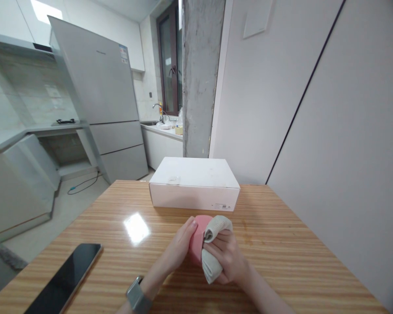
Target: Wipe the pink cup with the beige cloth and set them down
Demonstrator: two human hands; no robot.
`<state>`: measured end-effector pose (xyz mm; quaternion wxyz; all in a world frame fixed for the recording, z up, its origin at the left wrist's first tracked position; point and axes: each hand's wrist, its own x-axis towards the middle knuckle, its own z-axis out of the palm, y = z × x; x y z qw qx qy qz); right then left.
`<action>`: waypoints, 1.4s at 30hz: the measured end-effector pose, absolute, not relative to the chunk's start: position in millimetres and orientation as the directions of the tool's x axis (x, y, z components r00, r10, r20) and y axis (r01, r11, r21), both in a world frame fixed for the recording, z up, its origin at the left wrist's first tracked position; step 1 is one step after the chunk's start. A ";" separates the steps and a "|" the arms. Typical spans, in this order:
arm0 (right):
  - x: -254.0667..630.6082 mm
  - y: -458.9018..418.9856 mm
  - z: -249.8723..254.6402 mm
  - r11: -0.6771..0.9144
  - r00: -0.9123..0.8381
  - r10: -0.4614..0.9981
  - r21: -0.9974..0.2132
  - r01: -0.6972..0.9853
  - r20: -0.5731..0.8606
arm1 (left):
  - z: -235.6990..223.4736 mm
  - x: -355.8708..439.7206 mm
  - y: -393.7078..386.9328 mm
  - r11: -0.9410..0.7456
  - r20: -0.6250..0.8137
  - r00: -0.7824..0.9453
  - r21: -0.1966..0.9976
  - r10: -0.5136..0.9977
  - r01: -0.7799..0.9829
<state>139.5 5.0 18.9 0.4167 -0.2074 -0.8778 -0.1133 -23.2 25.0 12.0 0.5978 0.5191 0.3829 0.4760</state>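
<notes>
A pink, rounded piece [196,244], perhaps a bowl or cup tipped on its side, is gripped by my left hand [182,244], thumb along its near face. My right hand [227,255] is closed around a folded light-grey cloth [212,266] and presses it against the right side of the pink piece. The cloth's upper end loops over my right fingers. Both hands are close together above the wooden table [281,253]. The cloth and my right hand hide the pink piece's right side, so its exact kind is unclear. A watch [137,294] is on my left wrist.
A white cardboard box [194,196] stands just beyond my hands at the table's far edge. On the left lies a black smartphone [67,279]. A white wall [330,144] rises along the right side. A fridge [100,78] and a concrete pillar [201,78] stand behind.
</notes>
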 end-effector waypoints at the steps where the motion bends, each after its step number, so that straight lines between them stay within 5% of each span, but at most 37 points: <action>1: 139.7 3.9 18.9 0.887 -0.547 0.290 -0.006 0.462 0.786 | 10.5 -22.9 24.0 0.013 0.029 0.235 0.984 0.972 -0.178; 8: 149.9 3.0 20.4 0.854 -0.419 0.348 -0.100 0.510 0.838 | 18.6 -16.8 9.7 0.002 0.066 0.330 0.980 0.942 -0.199; 19: 131.1 -10.2 12.9 0.902 -0.573 0.109 0.162 0.401 0.812 | 17.9 -23.7 19.4 0.355 -0.241 0.329 0.866 0.913 -0.352; 30: 138.4 -3.3 1.4 0.899 -0.564 0.182 0.096 0.427 0.805 | 25.7 -33.1 24.4 0.190 -0.164 0.405 0.982 0.899 -0.024; 37: 145.3 3.5 0.7 0.886 -0.550 0.234 0.057 0.460 0.801 | 12.8 -29.9 29.3 0.218 -0.140 0.425 0.966 0.894 -0.140; 42: 154.1 6.1 9.0 0.808 -0.427 0.451 -0.155 0.569 0.784 | 21.3 -25.0 20.3 0.324 -0.156 0.563 0.922 0.812 -0.211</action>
